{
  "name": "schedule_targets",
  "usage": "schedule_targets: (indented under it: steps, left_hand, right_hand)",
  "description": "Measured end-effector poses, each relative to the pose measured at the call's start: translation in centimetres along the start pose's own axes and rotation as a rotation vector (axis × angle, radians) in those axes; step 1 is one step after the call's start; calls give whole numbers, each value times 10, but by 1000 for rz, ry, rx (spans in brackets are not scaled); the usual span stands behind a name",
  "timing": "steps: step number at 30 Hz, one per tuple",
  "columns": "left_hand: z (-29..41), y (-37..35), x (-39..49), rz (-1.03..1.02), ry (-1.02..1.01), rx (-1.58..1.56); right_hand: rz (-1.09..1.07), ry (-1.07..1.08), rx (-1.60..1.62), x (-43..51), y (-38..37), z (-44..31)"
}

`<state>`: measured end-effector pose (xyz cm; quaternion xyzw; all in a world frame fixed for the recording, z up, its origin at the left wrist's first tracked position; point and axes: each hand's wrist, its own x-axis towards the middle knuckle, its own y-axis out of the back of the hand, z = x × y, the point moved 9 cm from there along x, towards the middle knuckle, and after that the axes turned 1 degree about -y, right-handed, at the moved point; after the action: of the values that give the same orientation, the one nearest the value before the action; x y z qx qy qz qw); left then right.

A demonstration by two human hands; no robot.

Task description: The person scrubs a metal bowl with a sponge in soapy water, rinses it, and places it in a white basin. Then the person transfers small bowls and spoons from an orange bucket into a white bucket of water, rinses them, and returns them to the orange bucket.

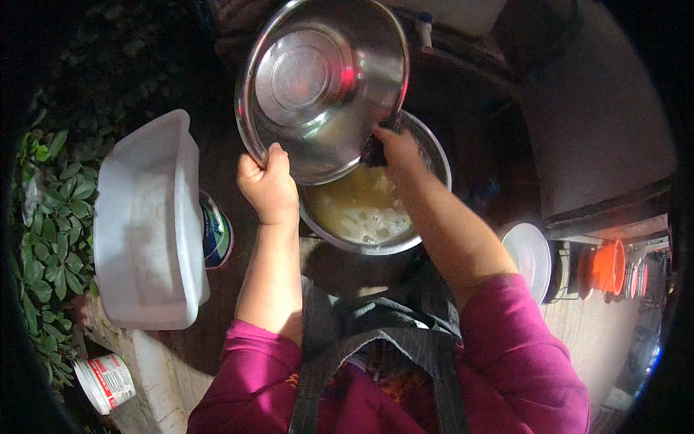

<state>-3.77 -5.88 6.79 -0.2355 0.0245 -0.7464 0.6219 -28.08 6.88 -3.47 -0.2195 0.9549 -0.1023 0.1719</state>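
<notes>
Tilted up in front of me is a wide stainless steel bowl (301,70), its inside facing me. My left hand (268,182) grips its rim at the lower left, thumb over the edge. At the bowl's lower right, my right hand (398,149) holds a dark scrubbing pad (374,149) against the rim; the pad is blurred and partly hidden by my fingers. Below the raised bowl stands a metal basin (374,250) that holds cloudy yellowish water (352,206) with foam on it. The raised bowl covers the basin's upper left part.
To the left, a large grey plastic tub (143,233) stands by a dark green and blue bucket (217,233). Leafy plants (62,238) line the left edge, with a white labelled pail (105,382) below. At right are a pale round basin (528,260) and an orange container (608,266).
</notes>
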Motion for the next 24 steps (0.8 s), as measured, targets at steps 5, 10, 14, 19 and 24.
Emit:
schedule_targets:
  steps: [5,10,14,19,24]
  left_hand:
    - [10,5,-1,-1,-39,135]
    - [9,-1,-1,-53,-20,205]
    - [14,-12,-7,-112,-68,303]
    - [28,-18,-13,-118,-268,393]
    - [41,-32,-22,-203,-549,477]
  right_hand:
    - [247,587,-823,-8,19,-87]
    - [40,1111,-1204,-47,-33,-138]
    - [75,1594,-1455,-50,-76,-155]
    - [26,1179,-1876,-15,-70,-93]
    - [-423,615,-1684,-28,-36,-21]
